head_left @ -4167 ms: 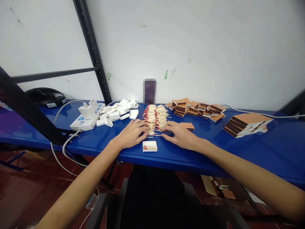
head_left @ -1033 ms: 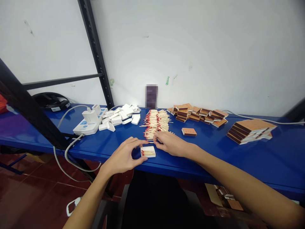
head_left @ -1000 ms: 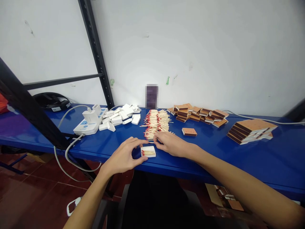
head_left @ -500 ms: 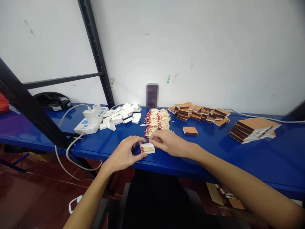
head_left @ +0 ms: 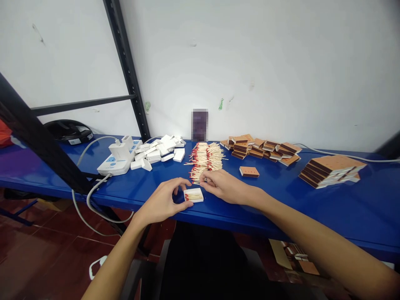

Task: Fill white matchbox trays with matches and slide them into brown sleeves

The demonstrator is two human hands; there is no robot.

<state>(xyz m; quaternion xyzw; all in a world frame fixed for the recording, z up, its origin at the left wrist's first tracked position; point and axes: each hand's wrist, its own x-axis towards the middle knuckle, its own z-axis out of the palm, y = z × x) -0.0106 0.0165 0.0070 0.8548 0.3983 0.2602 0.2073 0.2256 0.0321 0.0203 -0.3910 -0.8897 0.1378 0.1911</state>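
A white matchbox tray [head_left: 198, 192] lies on the blue table near its front edge, with several red-tipped matches [head_left: 191, 197] inside. My left hand [head_left: 165, 201] grips the tray's left end between thumb and fingers. Just right of it and farther back, my right hand [head_left: 220, 186] has its fingers pinched together at the near edge of a big heap of loose matches [head_left: 208, 157]. Whatever lies between those fingertips is too small to make out. The heap's red heads point mostly left.
White trays [head_left: 162, 148] are piled back left, beside a power strip [head_left: 115, 166] with cables. Brown matchboxes [head_left: 265, 148] lie back right, a single matchbox [head_left: 249, 171] nearer, and a stack of matchboxes [head_left: 333, 168] at far right. A black shelf post [head_left: 126, 68] rises at left.
My right hand has moved slightly right and back, off the tray to the near edge of the match heap. My left hand keeps its place on the tray.
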